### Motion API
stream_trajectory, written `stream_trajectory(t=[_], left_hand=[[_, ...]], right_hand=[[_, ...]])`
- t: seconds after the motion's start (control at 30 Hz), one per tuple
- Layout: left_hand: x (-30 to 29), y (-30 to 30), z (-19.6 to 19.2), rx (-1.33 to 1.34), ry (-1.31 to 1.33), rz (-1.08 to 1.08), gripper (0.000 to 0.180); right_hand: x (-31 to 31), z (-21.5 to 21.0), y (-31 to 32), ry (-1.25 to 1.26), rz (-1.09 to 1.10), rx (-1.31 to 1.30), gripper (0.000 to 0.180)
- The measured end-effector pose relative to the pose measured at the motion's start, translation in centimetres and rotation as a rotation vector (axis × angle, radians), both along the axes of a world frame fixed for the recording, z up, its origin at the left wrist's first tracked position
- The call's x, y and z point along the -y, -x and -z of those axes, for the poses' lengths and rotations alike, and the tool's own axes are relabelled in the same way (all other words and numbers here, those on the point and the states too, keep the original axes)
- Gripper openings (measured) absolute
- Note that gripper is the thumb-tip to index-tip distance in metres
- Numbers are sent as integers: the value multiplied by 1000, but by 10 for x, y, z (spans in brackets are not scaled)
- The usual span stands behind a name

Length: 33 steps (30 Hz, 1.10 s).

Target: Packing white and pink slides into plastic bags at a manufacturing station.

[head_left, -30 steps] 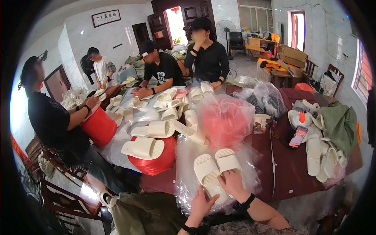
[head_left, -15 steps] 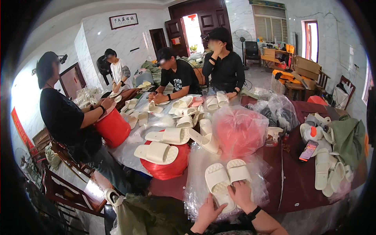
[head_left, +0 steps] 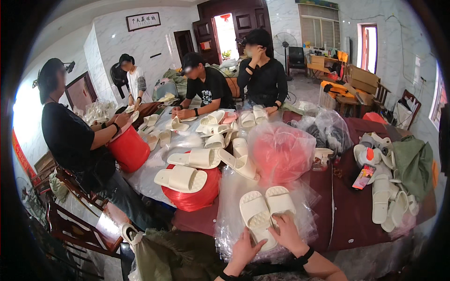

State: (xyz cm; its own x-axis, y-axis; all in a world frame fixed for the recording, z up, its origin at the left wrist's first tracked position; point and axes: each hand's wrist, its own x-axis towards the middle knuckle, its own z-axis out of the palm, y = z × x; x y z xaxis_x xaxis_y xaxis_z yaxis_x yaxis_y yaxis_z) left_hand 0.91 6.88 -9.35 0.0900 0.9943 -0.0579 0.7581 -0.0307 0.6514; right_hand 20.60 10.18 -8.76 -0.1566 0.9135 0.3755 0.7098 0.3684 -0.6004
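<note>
A pair of cream slide slippers lies side by side, soles down, on a stack of clear plastic bags (head_left: 227, 220) at the table's near edge. My left hand (head_left: 244, 250) grips the heel end of the left slipper (head_left: 255, 206), its thumb across the footbed and its fingers along the outer side. The heel of the right slipper (head_left: 280, 201) is in my right hand (head_left: 287, 233), which hides much of it. My right fingertips reach the gap between the two slippers. Both my wrists wear black bands.
Two slippers rest on a red twine roll (head_left: 199, 192) to the left. A plastic-wrapped red bundle (head_left: 281, 154) stands beyond the bags. At right lie a phone (head_left: 363, 177), loose slippers (head_left: 380, 199) and a green sack (head_left: 412, 161). Several people work around the table; one leans over a red bucket (head_left: 129, 147).
The view has shifted slightly. My right hand has moved a little, its fingers now closer to the gap between the slippers. The person at far left and the seated one shifted their hands.
</note>
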Motion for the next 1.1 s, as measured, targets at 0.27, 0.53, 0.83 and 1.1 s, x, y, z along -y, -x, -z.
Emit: stream_trajectory(t=[0.27, 0.53, 0.83, 1.1], left_hand=[[2, -1, 13, -17, -82, -28, 100], [1, 1, 2, 5, -7, 9, 104], [-1, 0, 6, 20, -59, -8, 102], [4, 0, 7, 30, -77, -17, 100]], right_hand=[[6, 11, 2, -90, 27, -10, 45], [6, 15, 3, -142, 49, -17, 41], [5, 10, 5, -157, 56, -30, 38], [9, 9, 5, -130, 56, -21, 38]])
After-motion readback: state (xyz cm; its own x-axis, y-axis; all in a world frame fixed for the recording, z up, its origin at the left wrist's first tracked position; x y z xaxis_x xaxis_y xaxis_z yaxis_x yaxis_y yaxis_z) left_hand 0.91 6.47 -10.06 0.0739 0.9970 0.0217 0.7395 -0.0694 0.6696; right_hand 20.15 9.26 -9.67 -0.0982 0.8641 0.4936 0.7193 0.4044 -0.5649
